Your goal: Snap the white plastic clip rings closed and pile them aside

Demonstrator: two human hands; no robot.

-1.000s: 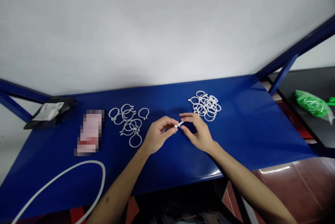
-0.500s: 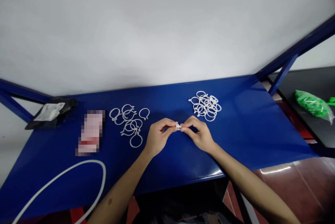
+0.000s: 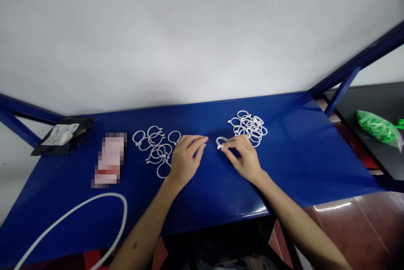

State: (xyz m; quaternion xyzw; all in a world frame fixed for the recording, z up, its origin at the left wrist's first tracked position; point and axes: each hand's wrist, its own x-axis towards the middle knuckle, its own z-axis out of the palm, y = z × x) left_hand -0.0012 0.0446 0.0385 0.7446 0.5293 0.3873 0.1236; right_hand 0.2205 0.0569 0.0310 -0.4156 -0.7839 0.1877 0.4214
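Note:
In my right hand (image 3: 244, 158), thumb and forefinger pinch a white plastic curtain ring (image 3: 219, 147) by its clasp end, with the loop standing out toward the left. My left hand (image 3: 187, 158) holds nothing; its thumb and fingers are apart, a short way left of that ring. Beside and partly behind the left hand lies a loose group of white curtain rings (image 3: 164, 157), their ends showing small knobs. A denser heap of similar rings (image 3: 250, 124) lies just beyond my right hand.
Blue table (image 3: 284, 148) runs back to a pale wall. At left are a black plastic bag (image 3: 80, 131) with a label, a pixelated pink packet (image 3: 111, 154) and a white cable (image 3: 124, 211). Right, a bag of green pieces (image 3: 377, 126) rests on a dark surface.
Both hands were pinching the small white piece together. My left hand has let go and moved left; my right hand has shifted slightly right with the ring, whose loop now shows.

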